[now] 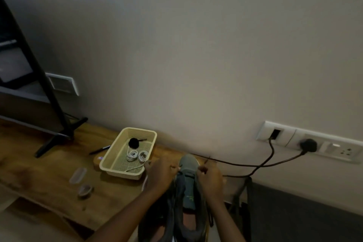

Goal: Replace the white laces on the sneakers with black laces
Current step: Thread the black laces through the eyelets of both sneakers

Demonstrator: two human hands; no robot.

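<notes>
We keep the sneaker [187, 163] toe-away at the table [49, 173] edge, eyelets facing us. Left hand [159, 173] and right hand [211, 179] fingers each pinch a black lace [206, 160] end, seemingly to even it. White laces [135, 155] lie coiled in the basket [113, 148].

No legible text; green mark on sneaker tongue [189, 196] too blurred.
</notes>
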